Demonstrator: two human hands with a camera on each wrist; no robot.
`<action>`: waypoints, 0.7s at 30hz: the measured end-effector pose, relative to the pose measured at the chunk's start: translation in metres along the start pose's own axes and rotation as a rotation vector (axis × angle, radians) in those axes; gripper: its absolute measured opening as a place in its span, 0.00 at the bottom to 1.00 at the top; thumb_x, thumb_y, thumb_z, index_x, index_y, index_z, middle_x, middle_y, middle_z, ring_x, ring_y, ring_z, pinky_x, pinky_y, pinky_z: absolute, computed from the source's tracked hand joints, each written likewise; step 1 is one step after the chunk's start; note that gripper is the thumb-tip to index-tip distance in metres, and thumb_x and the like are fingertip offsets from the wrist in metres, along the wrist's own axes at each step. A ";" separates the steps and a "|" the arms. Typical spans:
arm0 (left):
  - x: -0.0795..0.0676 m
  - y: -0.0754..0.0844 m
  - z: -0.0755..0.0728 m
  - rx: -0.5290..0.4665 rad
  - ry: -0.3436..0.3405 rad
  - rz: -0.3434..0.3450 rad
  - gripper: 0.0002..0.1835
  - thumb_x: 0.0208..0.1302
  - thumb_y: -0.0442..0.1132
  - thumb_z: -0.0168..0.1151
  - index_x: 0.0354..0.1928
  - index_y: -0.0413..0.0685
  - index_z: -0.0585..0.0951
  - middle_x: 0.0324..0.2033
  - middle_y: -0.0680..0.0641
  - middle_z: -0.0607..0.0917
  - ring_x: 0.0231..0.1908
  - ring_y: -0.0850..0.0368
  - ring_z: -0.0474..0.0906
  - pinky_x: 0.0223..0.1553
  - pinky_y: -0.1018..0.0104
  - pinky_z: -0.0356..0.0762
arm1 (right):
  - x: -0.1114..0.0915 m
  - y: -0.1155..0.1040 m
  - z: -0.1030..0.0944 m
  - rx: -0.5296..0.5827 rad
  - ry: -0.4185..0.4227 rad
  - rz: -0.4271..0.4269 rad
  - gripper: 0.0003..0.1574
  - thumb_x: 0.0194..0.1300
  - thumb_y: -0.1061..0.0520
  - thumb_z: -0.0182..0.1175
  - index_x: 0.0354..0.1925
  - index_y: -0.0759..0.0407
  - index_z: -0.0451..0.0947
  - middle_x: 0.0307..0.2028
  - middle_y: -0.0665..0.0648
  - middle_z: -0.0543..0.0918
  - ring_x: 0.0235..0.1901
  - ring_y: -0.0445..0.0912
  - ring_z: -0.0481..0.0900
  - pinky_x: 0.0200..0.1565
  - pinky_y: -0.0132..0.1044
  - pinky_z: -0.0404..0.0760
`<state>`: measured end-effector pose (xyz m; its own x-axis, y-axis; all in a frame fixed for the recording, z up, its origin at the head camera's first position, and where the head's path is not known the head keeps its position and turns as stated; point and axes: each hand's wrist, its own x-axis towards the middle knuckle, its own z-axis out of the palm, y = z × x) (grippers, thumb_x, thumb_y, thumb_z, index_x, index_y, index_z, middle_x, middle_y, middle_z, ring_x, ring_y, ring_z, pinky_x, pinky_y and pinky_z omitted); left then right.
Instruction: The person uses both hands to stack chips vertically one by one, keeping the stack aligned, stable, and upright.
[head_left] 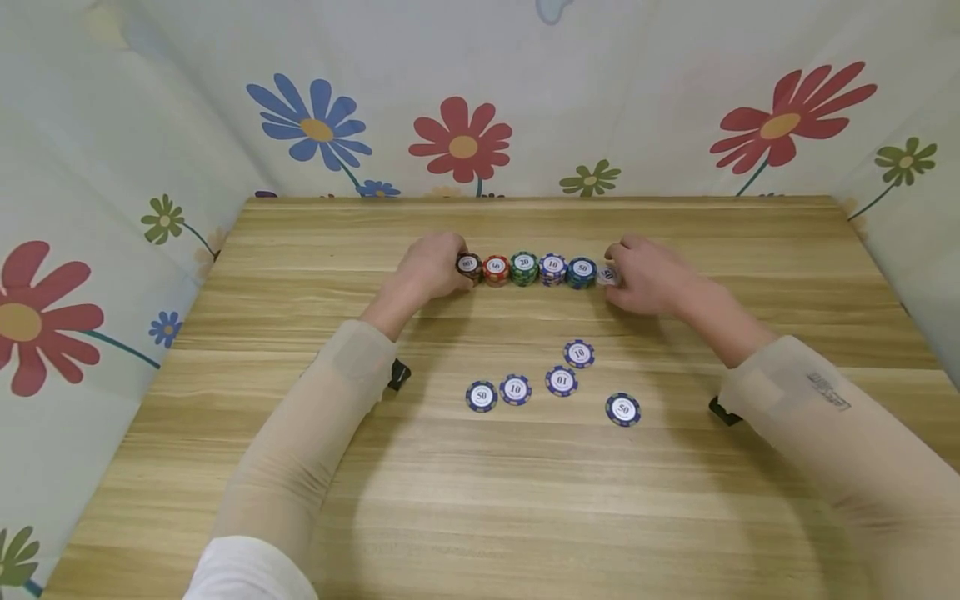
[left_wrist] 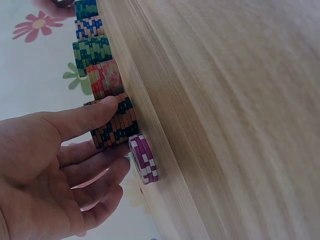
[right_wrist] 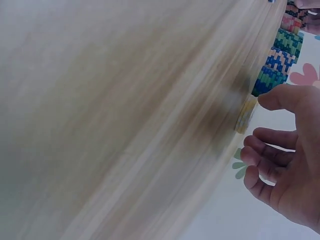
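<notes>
In the head view a row of poker chip stacks stands toward the back of the table. My left hand (head_left: 433, 265) grips the black-and-orange poker chip stack (left_wrist: 122, 121) at the left, thumb on its near side. Beside those fingers, a short purple poker chip stack (left_wrist: 144, 159) shows in the left wrist view; the hand hides it from the head view. At the row's right end, my right hand (head_left: 647, 277) holds a short white-and-yellow poker chip stack (right_wrist: 246, 115) between thumb and fingers. Red (head_left: 496, 267), green (head_left: 524, 265), blue-and-white (head_left: 552, 266) and blue-green (head_left: 582, 270) stacks stand between the hands.
Several loose blue-rimmed chips lie flat nearer the person, among them a 50 chip (head_left: 482, 397), a 10 chip (head_left: 579, 353) and another 50 chip (head_left: 623, 409). A flower-patterned curtain (head_left: 525, 100) hangs behind the wooden table (head_left: 480, 508) and along its sides.
</notes>
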<state>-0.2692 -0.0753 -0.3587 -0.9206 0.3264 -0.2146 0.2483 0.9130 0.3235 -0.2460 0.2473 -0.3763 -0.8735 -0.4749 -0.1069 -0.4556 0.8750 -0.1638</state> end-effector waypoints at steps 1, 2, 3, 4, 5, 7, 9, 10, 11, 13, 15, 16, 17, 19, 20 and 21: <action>0.000 0.000 0.000 0.001 0.001 0.000 0.21 0.62 0.42 0.76 0.51 0.38 0.82 0.46 0.43 0.84 0.46 0.50 0.78 0.55 0.56 0.75 | -0.002 -0.001 -0.001 0.001 0.001 0.004 0.33 0.64 0.55 0.66 0.59 0.77 0.74 0.53 0.73 0.78 0.51 0.64 0.79 0.54 0.59 0.77; 0.000 0.000 0.001 0.004 0.001 0.001 0.21 0.62 0.42 0.76 0.52 0.38 0.82 0.47 0.43 0.84 0.46 0.50 0.78 0.55 0.55 0.75 | -0.004 -0.001 -0.001 0.005 0.003 0.007 0.33 0.63 0.56 0.66 0.59 0.78 0.74 0.53 0.74 0.78 0.51 0.64 0.79 0.54 0.59 0.77; 0.000 0.000 0.001 0.009 0.002 0.003 0.21 0.63 0.42 0.76 0.52 0.38 0.82 0.47 0.43 0.84 0.47 0.50 0.78 0.55 0.55 0.75 | -0.006 -0.002 -0.002 0.009 0.003 0.012 0.32 0.64 0.56 0.66 0.59 0.78 0.73 0.54 0.74 0.78 0.52 0.64 0.79 0.55 0.59 0.77; 0.000 0.000 0.001 0.013 0.004 0.004 0.21 0.63 0.42 0.76 0.52 0.38 0.82 0.47 0.43 0.85 0.47 0.50 0.79 0.55 0.55 0.75 | -0.007 -0.002 -0.003 0.012 0.001 0.017 0.32 0.64 0.56 0.66 0.59 0.77 0.73 0.54 0.74 0.78 0.52 0.64 0.79 0.55 0.59 0.77; 0.000 0.000 0.001 0.018 0.005 0.005 0.21 0.63 0.43 0.76 0.52 0.38 0.82 0.47 0.43 0.85 0.47 0.49 0.79 0.55 0.54 0.75 | -0.009 -0.002 -0.004 0.018 0.001 0.023 0.32 0.64 0.57 0.66 0.59 0.77 0.73 0.54 0.74 0.78 0.52 0.64 0.79 0.55 0.59 0.77; 0.000 0.000 0.001 0.030 0.007 0.006 0.21 0.63 0.43 0.75 0.52 0.38 0.82 0.47 0.43 0.85 0.48 0.49 0.79 0.55 0.53 0.75 | -0.013 -0.003 -0.006 0.037 -0.003 0.032 0.31 0.65 0.57 0.65 0.59 0.78 0.73 0.55 0.74 0.77 0.53 0.66 0.78 0.56 0.60 0.76; 0.000 0.000 0.002 0.040 0.008 0.005 0.21 0.63 0.44 0.75 0.53 0.39 0.82 0.48 0.43 0.85 0.49 0.48 0.79 0.56 0.51 0.74 | -0.017 -0.002 -0.008 0.044 -0.010 0.034 0.31 0.66 0.57 0.65 0.59 0.77 0.73 0.55 0.74 0.77 0.54 0.66 0.78 0.56 0.60 0.76; 0.000 0.000 0.002 0.044 0.009 0.004 0.22 0.63 0.44 0.75 0.53 0.39 0.82 0.48 0.43 0.85 0.49 0.48 0.79 0.57 0.49 0.73 | -0.019 -0.002 -0.008 0.047 -0.011 0.031 0.30 0.67 0.57 0.64 0.59 0.77 0.73 0.55 0.74 0.77 0.55 0.66 0.78 0.56 0.60 0.76; 0.001 0.000 0.002 0.048 0.009 0.002 0.22 0.63 0.44 0.75 0.53 0.39 0.82 0.48 0.43 0.85 0.50 0.48 0.79 0.58 0.48 0.72 | -0.022 -0.003 -0.009 0.049 -0.010 0.028 0.29 0.68 0.57 0.64 0.59 0.77 0.73 0.55 0.74 0.78 0.54 0.66 0.78 0.56 0.60 0.76; 0.001 0.000 0.002 0.052 0.011 0.001 0.22 0.63 0.45 0.75 0.53 0.40 0.82 0.48 0.43 0.85 0.50 0.47 0.79 0.59 0.46 0.70 | -0.027 -0.003 -0.009 0.051 -0.015 0.015 0.27 0.69 0.57 0.63 0.58 0.76 0.74 0.54 0.73 0.79 0.53 0.65 0.79 0.54 0.59 0.77; 0.001 0.000 0.003 0.059 0.014 0.001 0.22 0.63 0.45 0.75 0.53 0.40 0.82 0.48 0.43 0.85 0.51 0.46 0.79 0.59 0.44 0.68 | -0.032 -0.005 -0.009 0.052 -0.020 0.008 0.26 0.70 0.56 0.62 0.58 0.74 0.75 0.53 0.70 0.81 0.50 0.61 0.81 0.52 0.57 0.79; 0.001 0.000 0.003 0.065 0.015 0.002 0.22 0.63 0.45 0.75 0.53 0.41 0.82 0.49 0.43 0.85 0.51 0.46 0.78 0.60 0.43 0.68 | -0.034 -0.006 -0.009 0.057 -0.025 0.007 0.25 0.70 0.56 0.62 0.57 0.73 0.76 0.52 0.69 0.81 0.48 0.60 0.81 0.51 0.57 0.79; 0.001 0.000 0.003 0.071 0.013 0.003 0.23 0.63 0.46 0.75 0.54 0.41 0.82 0.49 0.43 0.85 0.52 0.46 0.78 0.60 0.43 0.67 | -0.037 -0.008 -0.009 0.057 -0.030 0.006 0.24 0.70 0.56 0.61 0.57 0.73 0.76 0.51 0.68 0.81 0.47 0.58 0.82 0.49 0.56 0.80; 0.000 0.000 0.004 0.079 0.009 0.002 0.27 0.62 0.47 0.76 0.59 0.41 0.80 0.54 0.41 0.83 0.56 0.44 0.76 0.63 0.41 0.65 | -0.041 -0.011 -0.009 0.060 -0.043 -0.004 0.23 0.70 0.57 0.61 0.56 0.72 0.77 0.50 0.66 0.82 0.45 0.56 0.82 0.48 0.55 0.81; -0.001 0.000 0.004 0.084 0.010 0.000 0.30 0.62 0.47 0.76 0.62 0.41 0.78 0.57 0.41 0.81 0.58 0.43 0.75 0.64 0.40 0.63 | -0.044 -0.013 -0.009 0.059 -0.051 -0.003 0.23 0.70 0.57 0.61 0.56 0.71 0.77 0.50 0.65 0.82 0.44 0.56 0.82 0.48 0.54 0.81; -0.002 0.001 0.003 0.089 0.011 -0.002 0.33 0.61 0.48 0.76 0.65 0.42 0.76 0.60 0.40 0.79 0.61 0.41 0.73 0.65 0.40 0.61 | -0.046 -0.015 -0.009 0.054 -0.058 -0.006 0.23 0.70 0.57 0.62 0.56 0.71 0.77 0.49 0.65 0.82 0.44 0.55 0.83 0.47 0.54 0.81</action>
<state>-0.2663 -0.0743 -0.3612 -0.9241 0.3221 -0.2054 0.2716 0.9321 0.2398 -0.2010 0.2566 -0.3598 -0.8588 -0.4861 -0.1618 -0.4495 0.8664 -0.2173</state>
